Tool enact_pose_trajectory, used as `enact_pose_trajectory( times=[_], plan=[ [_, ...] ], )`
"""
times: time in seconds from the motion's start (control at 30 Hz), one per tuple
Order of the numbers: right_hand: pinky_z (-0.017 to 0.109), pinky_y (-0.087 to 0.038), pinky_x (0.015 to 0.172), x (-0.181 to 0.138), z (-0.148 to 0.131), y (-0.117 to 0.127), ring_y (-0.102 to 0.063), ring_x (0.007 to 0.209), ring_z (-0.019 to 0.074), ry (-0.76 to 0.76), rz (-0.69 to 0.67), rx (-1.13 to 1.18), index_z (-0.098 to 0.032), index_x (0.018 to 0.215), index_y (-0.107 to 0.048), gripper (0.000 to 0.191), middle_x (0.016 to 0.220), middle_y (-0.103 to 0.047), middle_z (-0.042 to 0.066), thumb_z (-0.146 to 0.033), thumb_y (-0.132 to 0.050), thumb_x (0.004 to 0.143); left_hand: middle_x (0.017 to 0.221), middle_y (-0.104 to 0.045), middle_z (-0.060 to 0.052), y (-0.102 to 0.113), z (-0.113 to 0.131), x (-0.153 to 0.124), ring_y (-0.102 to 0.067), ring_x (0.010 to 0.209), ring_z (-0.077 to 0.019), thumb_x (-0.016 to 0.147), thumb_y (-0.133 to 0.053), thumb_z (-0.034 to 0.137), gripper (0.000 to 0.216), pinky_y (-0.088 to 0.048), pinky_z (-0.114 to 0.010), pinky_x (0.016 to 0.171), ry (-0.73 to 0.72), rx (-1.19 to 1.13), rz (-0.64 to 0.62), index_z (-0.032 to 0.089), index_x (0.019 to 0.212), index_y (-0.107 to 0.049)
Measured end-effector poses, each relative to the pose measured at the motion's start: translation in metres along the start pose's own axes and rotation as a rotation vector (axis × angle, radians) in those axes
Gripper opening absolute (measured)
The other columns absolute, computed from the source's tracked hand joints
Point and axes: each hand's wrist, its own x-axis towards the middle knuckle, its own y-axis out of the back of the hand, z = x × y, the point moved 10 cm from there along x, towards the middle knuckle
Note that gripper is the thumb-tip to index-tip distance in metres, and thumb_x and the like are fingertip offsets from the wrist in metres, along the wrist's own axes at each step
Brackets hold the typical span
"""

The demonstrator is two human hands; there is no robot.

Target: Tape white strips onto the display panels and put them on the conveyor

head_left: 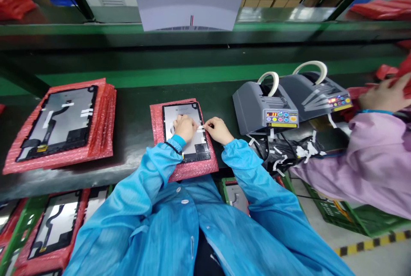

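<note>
A tablet screen panel (pixel 195 149) with a silver back and black edges lies on a red bubble-wrap bag (pixel 156 121) in front of me. My left hand (pixel 185 128) rests over the panel, its fingers drawn together near the right edge; what is under them, if anything, is hidden. At that same edge, my right hand (pixel 219 130) pinches the end of a short strip of white tape (pixel 201 127). More white tape pieces show on the panel beside the fingers.
To the left, another panel (pixel 69 117) tops a stack of red bubble-wrap bags (pixel 107 128). Two grey tape dispensers (pixel 250 106) stand at right, with tape scraps (pixel 306 151) below them. A co-worker's purple sleeve (pixel 369 156) reaches in. Green crates (pixel 369 220) holding panels sit beneath the bench.
</note>
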Motion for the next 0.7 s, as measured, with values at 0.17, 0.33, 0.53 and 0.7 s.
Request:
enact_pose_trajectory(
  times=[0.17,0.33,0.53,0.7],
  plan=[
    [0.035,-0.042,0.086,0.003,0.002,0.002,-0.059,0.081,0.0194,-0.059,-0.002,-0.03,-0.018,0.063,-0.066,0.013,0.074,-0.064,0.004,-0.016,-0.064,0.076,0.101,-0.061,-0.011,-0.002,0.002,0.001,-0.047,0.112,-0.0319,0.086,-0.055,0.031,0.021,-0.037,-0.043,0.087,-0.002,0.016,-0.01,0.019,0.078,-0.069],
    [0.033,-0.044,0.08,-0.006,0.017,0.011,-0.057,0.071,0.0181,-0.154,0.014,-0.019,-0.017,0.072,-0.071,0.011,0.072,-0.064,0.004,-0.023,-0.064,0.078,0.103,-0.06,-0.01,0.016,-0.002,0.0,-0.047,0.111,-0.0304,0.081,-0.06,0.024,0.011,-0.036,-0.043,0.09,0.003,-0.021,0.036,0.019,0.086,-0.069],
    [0.038,-0.04,0.092,-0.042,-0.015,-0.005,-0.053,0.094,0.0236,0.165,0.06,-0.124,-0.014,0.12,-0.065,0.047,0.102,-0.062,0.013,-0.006,-0.037,0.083,0.1,-0.059,-0.008,0.02,0.006,-0.009,-0.045,0.111,-0.0288,0.084,-0.062,0.033,0.017,-0.032,-0.042,0.093,-0.13,-0.026,0.011,0.024,0.095,-0.072],
    [0.041,-0.041,0.082,-0.047,-0.017,-0.019,-0.049,0.09,0.0278,0.161,-0.009,-0.31,-0.012,0.121,-0.064,0.046,0.102,-0.059,0.018,-0.01,-0.036,0.085,0.103,-0.059,-0.01,0.007,0.014,-0.013,-0.042,0.115,-0.0303,0.086,-0.06,0.036,0.02,-0.032,-0.043,0.095,-0.167,0.035,0.002,0.025,0.1,-0.071]
  ],
)
